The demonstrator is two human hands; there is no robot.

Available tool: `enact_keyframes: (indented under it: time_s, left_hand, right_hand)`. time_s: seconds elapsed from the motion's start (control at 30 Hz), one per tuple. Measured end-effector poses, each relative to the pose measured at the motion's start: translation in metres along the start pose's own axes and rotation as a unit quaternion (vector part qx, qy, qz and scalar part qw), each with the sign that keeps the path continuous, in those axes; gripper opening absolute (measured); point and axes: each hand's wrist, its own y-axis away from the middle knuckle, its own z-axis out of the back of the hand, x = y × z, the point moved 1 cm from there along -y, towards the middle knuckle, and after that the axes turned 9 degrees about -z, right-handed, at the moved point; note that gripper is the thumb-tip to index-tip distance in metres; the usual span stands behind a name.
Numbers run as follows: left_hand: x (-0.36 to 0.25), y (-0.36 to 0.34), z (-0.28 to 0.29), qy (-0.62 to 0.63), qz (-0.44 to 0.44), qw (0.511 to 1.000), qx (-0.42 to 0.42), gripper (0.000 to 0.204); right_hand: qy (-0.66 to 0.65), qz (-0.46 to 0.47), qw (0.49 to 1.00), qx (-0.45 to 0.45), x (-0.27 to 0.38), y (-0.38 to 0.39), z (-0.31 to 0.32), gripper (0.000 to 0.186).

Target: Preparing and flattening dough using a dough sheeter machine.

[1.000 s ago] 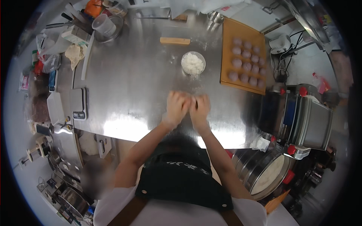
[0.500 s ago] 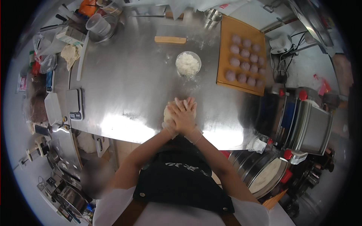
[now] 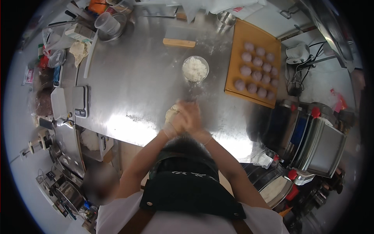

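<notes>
While the left hand holds a rounded, cream-coloured dough lump and the blurred right hand hides its finger spread, uneven pressing could tear it.

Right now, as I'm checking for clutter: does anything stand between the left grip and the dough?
Nothing visible, apart from what looks like a clear glove: the left grip holds the dough; the bowl and tray stand apart.
</notes>
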Motion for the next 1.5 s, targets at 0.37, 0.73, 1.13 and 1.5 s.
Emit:
enact_keyframes:
  time_s: [0.37,0.73,1.13,1.5]
  left_hand:
    - [0.033,-0.009,0.008,0.053,0.185,0.974,-0.116,0.036]
    - [0.028,0.031,0.044,0.324,0.095,0.938,0.081,0.056]
    - [-0.046,0.079,-0.023,-0.071,-0.097,0.985,0.122,0.065]
    - [-0.036,0.054,-0.036,-0.017,-0.094,0.982,0.161,0.074]
  right_hand:
    - [0.023,-0.085,0.99,-0.113,-0.049,-0.001,-0.022,0.014]
    - [0.025,-0.15,0.975,0.165,0.0,0.029,0.04,0.058]
    - [0.08,-0.049,0.995,0.044,0.039,0.09,0.002,0.045]
    - [0.126,0.046,0.99,0.049,0.017,0.084,-0.057,0.061]
